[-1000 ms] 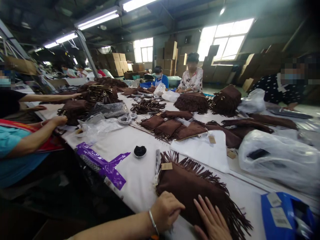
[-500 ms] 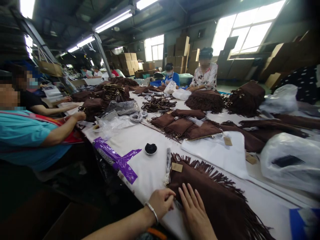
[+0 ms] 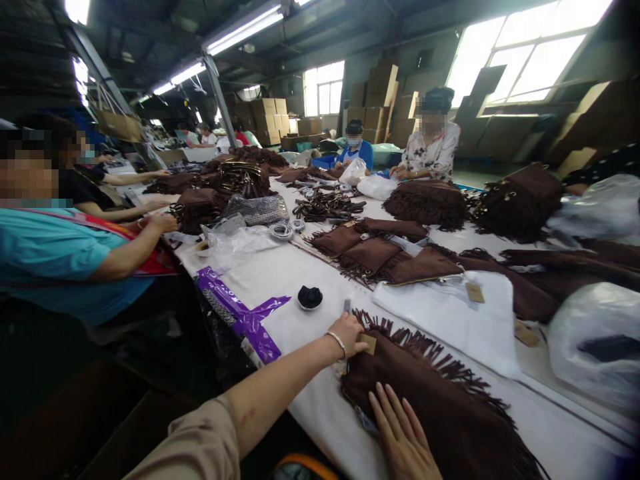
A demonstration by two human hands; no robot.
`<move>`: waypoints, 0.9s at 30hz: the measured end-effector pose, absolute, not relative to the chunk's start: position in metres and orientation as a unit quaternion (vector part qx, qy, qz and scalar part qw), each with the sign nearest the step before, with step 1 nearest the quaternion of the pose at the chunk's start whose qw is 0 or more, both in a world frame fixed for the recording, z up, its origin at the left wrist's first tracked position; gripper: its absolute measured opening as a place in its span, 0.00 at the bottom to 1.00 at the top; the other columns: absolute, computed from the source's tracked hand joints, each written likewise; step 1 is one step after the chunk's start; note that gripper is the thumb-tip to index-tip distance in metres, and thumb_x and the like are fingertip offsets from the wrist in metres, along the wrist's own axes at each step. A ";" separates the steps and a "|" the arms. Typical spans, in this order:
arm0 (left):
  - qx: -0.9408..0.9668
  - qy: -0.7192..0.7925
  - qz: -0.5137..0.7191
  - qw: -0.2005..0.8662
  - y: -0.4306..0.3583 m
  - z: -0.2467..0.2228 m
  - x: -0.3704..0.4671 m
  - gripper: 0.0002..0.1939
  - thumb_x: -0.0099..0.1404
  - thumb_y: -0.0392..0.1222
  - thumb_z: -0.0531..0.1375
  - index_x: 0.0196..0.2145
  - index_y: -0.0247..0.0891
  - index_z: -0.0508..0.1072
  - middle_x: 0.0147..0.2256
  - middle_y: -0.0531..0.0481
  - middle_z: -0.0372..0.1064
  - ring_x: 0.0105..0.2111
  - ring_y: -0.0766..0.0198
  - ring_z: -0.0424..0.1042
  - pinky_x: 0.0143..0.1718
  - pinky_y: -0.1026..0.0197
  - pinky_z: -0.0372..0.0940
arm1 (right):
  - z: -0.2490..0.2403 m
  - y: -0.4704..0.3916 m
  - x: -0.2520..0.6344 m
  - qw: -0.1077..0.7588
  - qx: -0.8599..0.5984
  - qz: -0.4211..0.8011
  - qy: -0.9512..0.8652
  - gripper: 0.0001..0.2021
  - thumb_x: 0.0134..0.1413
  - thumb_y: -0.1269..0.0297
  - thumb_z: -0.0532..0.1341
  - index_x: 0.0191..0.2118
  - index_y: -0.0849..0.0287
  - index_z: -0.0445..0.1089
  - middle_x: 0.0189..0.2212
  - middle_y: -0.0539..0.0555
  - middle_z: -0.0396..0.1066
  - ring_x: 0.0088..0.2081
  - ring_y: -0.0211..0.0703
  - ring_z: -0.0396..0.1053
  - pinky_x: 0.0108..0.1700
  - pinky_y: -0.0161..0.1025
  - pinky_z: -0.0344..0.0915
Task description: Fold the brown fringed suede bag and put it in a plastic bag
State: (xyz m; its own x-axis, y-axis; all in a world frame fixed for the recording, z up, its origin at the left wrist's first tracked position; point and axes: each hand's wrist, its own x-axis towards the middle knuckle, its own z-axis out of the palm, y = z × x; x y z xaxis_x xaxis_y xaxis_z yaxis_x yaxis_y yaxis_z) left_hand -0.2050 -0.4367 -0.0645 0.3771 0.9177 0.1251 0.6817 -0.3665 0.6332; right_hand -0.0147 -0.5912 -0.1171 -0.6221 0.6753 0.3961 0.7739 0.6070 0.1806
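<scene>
A dark brown fringed bag lies flat at the table's front edge, its fringe along the far side and right end. My right hand rests on its near side, open, fingers stretched out and flat. At the bag's left end is my left hand, a bracelet at the wrist. Its fingers are bent, with the thumb against a tan paper tag; what lies beneath them is hidden. Just past those fingers shows the end of a narrow greyish strip. A zipper edge runs along the bag's near-left side.
A small bowl with black material and purple tape are to the left. Beyond are a white sheet, several brown bags and a clear plastic bag. Co-workers sit or stand around the table.
My left hand has moved forward from the bag's near edge to its left end, beside the tag. My right hand stays flat on the bag. The view has shifted slightly.
</scene>
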 end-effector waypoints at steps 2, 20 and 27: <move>0.788 0.498 0.247 0.263 -0.430 -0.065 -0.208 0.08 0.47 0.38 0.69 0.26 0.35 0.75 0.31 0.45 0.70 0.39 0.52 0.66 0.46 0.52 0.61 | -0.121 -0.592 -0.012 0.139 -0.413 -0.154 -0.887 0.33 0.51 0.81 0.41 0.65 0.63 0.40 0.62 0.57 0.46 0.61 0.47 0.47 0.53 0.48 0.63; 0.670 0.612 0.275 0.318 -0.446 -0.045 -0.231 0.18 0.62 0.49 0.58 0.44 0.34 0.72 0.34 0.45 0.72 0.36 0.55 0.70 0.41 0.56 0.64 | -0.074 -0.541 -0.012 0.446 -0.582 0.319 -0.601 0.18 0.54 0.45 0.58 0.41 0.54 0.69 0.46 0.51 0.67 0.49 0.50 0.63 0.55 0.43 0.56; 0.632 0.664 0.253 0.310 -0.419 -0.077 -0.218 0.42 0.50 0.36 0.64 0.61 0.32 0.52 0.44 0.38 0.68 0.46 0.48 0.67 0.48 0.54 0.59 | -0.106 -0.547 -0.009 0.392 -0.580 0.090 -0.708 0.24 0.61 0.48 0.49 0.54 0.59 0.59 0.51 0.58 0.61 0.54 0.53 0.57 0.57 0.52 0.54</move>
State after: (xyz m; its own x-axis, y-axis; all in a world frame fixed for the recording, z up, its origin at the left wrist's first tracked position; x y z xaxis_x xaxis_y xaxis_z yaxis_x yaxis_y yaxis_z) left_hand -0.2183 -0.4187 -0.0769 -0.0095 0.9957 -0.0920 0.6814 0.0738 0.7282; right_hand -0.0092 -0.5469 -0.1059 -0.0198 0.8925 0.4505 0.7519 0.3103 -0.5817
